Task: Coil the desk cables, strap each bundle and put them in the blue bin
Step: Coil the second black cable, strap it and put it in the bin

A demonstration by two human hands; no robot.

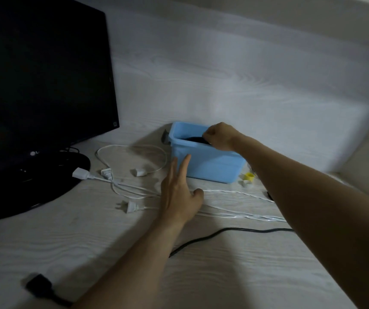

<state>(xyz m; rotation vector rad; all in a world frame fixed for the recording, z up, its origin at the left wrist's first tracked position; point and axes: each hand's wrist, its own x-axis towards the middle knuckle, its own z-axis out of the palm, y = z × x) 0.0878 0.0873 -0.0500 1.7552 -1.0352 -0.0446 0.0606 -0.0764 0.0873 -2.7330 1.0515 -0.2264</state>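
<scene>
The right hand (218, 136), fingers curled, lowers a dark cable bundle (195, 139) into the blue bin (210, 163) while the left hand (180, 192) hovers flat-fingered beside it; white cables (132, 172) and a black cable (223, 231) lie uncoiled on the tabletop (234, 275), so most work seems left

- Bin (210, 166): light blue, holding a black bundle (195, 139).
- Loose cables (134, 188): white; one cable (223, 231) black.
- Monitor (40, 70): black.
- Desk (246, 275): pale wood grain.
- Small piece (248, 176) beside the bin: yellow.
</scene>
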